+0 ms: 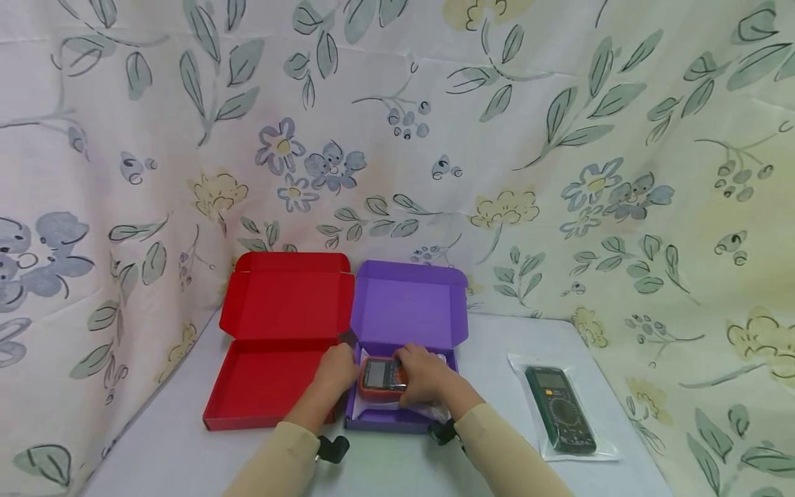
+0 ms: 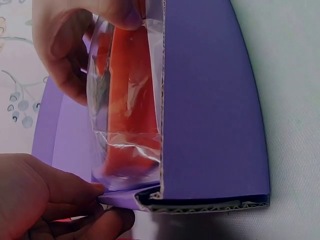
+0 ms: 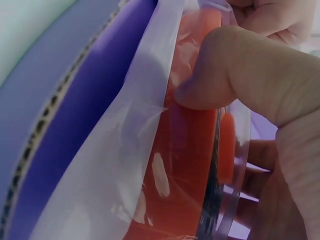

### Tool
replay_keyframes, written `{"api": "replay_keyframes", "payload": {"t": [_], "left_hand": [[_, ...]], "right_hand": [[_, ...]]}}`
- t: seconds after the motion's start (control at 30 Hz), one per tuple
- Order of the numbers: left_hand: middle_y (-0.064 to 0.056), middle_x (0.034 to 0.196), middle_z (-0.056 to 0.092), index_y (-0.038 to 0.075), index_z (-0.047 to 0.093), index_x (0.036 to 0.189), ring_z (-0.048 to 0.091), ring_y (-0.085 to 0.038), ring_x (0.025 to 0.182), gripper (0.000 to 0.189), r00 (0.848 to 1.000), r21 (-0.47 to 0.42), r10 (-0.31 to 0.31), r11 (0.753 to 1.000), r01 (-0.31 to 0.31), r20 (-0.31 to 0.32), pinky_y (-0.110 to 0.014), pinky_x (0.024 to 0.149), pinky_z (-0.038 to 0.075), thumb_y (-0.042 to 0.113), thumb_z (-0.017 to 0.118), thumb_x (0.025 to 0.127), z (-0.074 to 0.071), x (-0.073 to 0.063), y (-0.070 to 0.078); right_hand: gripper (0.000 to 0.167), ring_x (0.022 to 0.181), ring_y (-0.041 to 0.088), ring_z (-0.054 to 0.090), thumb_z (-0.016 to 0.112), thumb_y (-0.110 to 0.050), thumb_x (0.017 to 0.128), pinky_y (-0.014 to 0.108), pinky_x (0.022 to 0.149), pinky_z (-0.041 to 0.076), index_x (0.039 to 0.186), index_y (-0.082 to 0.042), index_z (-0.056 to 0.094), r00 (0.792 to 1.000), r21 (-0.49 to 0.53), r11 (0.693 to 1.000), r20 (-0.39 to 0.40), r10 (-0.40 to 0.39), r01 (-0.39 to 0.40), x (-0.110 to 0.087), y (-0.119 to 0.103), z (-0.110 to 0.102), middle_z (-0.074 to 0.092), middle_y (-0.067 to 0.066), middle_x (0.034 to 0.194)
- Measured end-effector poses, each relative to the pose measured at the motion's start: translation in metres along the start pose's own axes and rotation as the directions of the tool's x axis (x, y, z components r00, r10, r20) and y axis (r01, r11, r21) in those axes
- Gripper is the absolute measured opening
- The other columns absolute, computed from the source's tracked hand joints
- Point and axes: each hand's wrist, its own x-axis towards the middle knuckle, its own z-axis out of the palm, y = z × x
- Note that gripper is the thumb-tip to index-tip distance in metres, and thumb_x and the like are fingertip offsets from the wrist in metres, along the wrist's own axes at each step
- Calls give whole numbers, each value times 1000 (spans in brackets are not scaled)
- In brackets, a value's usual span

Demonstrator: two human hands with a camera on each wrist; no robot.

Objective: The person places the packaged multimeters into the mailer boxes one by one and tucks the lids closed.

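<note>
An orange-red multimeter (image 1: 381, 395) in a clear plastic bag (image 3: 115, 150) lies in the purple cardboard box (image 1: 397, 425), its screen towards the left. My right hand (image 1: 428, 378) grips the meter from the right; in the right wrist view the thumb (image 3: 210, 75) presses its side through the bag and the fingers reach over the far side. At the box's left side is my left hand (image 1: 337, 369). In the left wrist view its thumb and fingers (image 2: 75, 192) pinch the edge of the box's side wall. The meter's lower part is hidden by the box.
Left of the purple box stands an open red box (image 1: 286, 304), its lid raised. A dark green multimeter (image 1: 559, 411) in a clear bag lies at the right on the white table (image 1: 491, 345). Behind hangs a floral curtain (image 1: 397, 159). The purple lid (image 1: 410, 304) stands up at the back.
</note>
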Motion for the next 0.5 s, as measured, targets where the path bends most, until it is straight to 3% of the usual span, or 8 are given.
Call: {"api": "replay_keyframes", "payload": {"t": [0.33,0.5], "left_hand": [[2,52,34,14,40,53,38,-17,52,45,1000,6,-3,1000,3,9,-30,48,32,5,69,85,2,1,-2],[0,54,45,12,47,54,40,-18,55,34,1000,22,11,1000,-11,0,-32,51,35,0,66,80,1,2,-2]], "right_hand": [[89,104,14,53,97,-35,59,45,87,50,135,-13,57,999,13,999,40,36,-37,5,3,6,56,-6,114],[89,105,14,53,97,-34,61,45,90,51,136,-12,56,998,24,999,43,43,-44,6,5,10,57,-5,116]]}}
